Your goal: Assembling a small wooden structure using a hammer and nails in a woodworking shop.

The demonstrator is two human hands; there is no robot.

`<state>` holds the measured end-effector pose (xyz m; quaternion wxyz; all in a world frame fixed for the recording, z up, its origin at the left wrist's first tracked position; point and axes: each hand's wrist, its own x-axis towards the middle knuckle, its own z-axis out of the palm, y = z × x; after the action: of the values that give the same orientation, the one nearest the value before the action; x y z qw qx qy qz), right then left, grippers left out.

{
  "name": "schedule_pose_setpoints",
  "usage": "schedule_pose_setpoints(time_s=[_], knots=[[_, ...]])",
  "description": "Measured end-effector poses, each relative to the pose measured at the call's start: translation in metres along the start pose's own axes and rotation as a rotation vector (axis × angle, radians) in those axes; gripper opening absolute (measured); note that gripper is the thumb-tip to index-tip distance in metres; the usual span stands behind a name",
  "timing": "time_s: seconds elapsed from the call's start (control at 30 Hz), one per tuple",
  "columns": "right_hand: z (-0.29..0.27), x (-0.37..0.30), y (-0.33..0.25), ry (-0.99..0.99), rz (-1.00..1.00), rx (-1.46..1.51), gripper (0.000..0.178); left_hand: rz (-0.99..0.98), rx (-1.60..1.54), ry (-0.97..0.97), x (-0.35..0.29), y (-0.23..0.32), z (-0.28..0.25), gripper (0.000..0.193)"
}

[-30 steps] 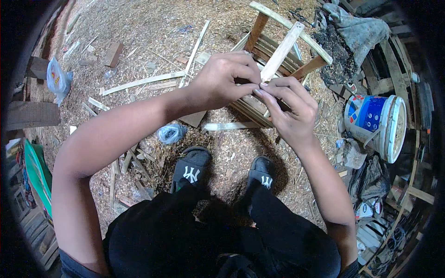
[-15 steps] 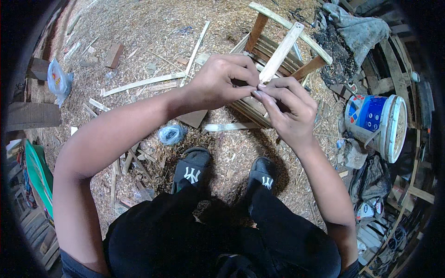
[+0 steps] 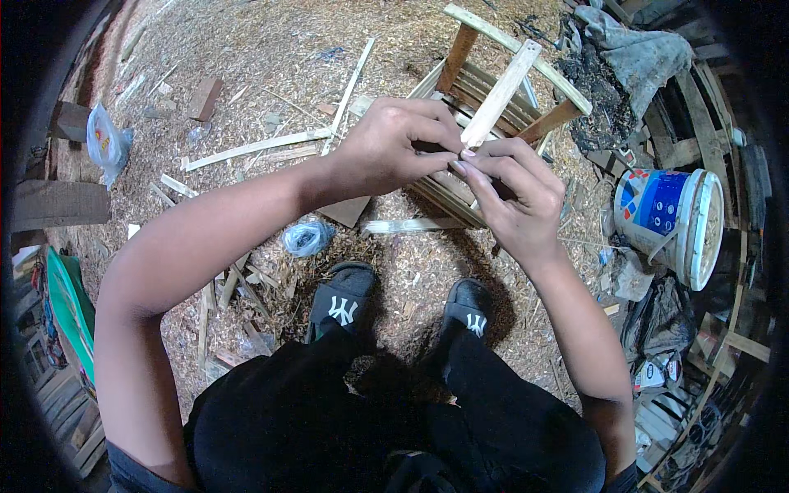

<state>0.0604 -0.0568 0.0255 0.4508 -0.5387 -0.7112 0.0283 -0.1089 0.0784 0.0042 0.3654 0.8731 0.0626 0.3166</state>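
My left hand (image 3: 404,141) and my right hand (image 3: 516,185) meet fingertip to fingertip in front of my body. Both are closed in a pinch, and whatever sits between the fingertips is too small to make out. Just beyond them a wooden crate-like frame (image 3: 448,197) with slatted sides stands on the floor. Across its top runs a pale crossbar (image 3: 518,51) on two brown uprights. A flat pale slat (image 3: 503,92) reaches from that crossbar toward my fingertips; its near end is partly hidden behind my hands.
Wood shavings cover the floor (image 3: 255,49). Loose wood strips (image 3: 259,149), a brown block (image 3: 205,99) and a bundle of clear plastic (image 3: 308,237) lie left. A white-and-blue bucket (image 3: 657,214) stands right, by a grey cloth (image 3: 637,51). A plastic bag (image 3: 107,144) hangs far left.
My hands keep the same pinch in nearly the same place. The whole view has shifted very slightly; nothing has been picked up or let go.
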Motion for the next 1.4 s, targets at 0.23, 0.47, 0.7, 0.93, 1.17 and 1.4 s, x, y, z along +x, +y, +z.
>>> schedule_pose_setpoints(time_s=[0.23,0.47,0.7,0.93,1.17,1.4], knots=[[0.002,0.0,0.001,0.023,0.001,-0.018,0.011,-0.024,0.023,-0.004,0.001,0.003,0.001,0.009],[0.0,-0.002,-0.001,0.01,0.024,0.001,0.015,0.013,0.022,-0.006,0.002,0.003,0.0,0.008],[-0.013,-0.002,0.005,0.131,0.448,0.275,0.021,-0.022,-0.007,-0.019,0.003,0.006,0.002,0.006],[-0.053,-0.036,0.055,0.366,0.757,0.182,0.037,0.007,0.035,-0.003,-0.001,0.002,0.006,0.004],[-0.046,-0.17,0.159,0.257,1.006,-0.279,0.033,-0.094,0.037,-0.009,0.005,0.011,0.008,0.005],[-0.017,-0.189,0.147,0.147,1.203,-0.235,0.036,-0.099,0.044,-0.033,0.005,0.011,0.004,0.005]])
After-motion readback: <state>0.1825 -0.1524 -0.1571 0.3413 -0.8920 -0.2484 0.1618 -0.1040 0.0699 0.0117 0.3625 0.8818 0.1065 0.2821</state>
